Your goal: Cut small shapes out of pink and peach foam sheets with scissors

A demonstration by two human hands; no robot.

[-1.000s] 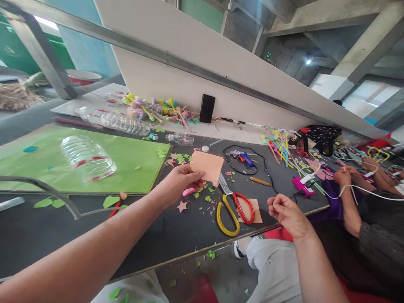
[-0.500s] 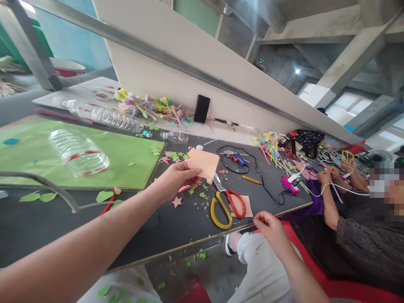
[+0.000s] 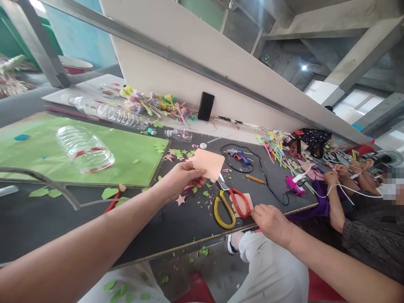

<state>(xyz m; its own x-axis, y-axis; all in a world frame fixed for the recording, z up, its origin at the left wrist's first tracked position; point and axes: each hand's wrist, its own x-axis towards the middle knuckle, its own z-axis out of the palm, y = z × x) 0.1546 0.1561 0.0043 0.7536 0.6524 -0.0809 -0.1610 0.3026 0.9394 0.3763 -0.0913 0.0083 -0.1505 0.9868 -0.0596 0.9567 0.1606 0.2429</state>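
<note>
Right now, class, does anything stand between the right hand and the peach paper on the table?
Nothing visible blocks the right hand at the right edge of the peach paper, but the scissors lie partly over it.

Concrete beams (image 3: 328, 25), apparently bright windows (image 3: 360, 103)

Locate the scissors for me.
In the head view, the scissors lie below and just right of centre on the black tabletop, between the left hand and the right hand, partly over a peach paper piece.
</note>
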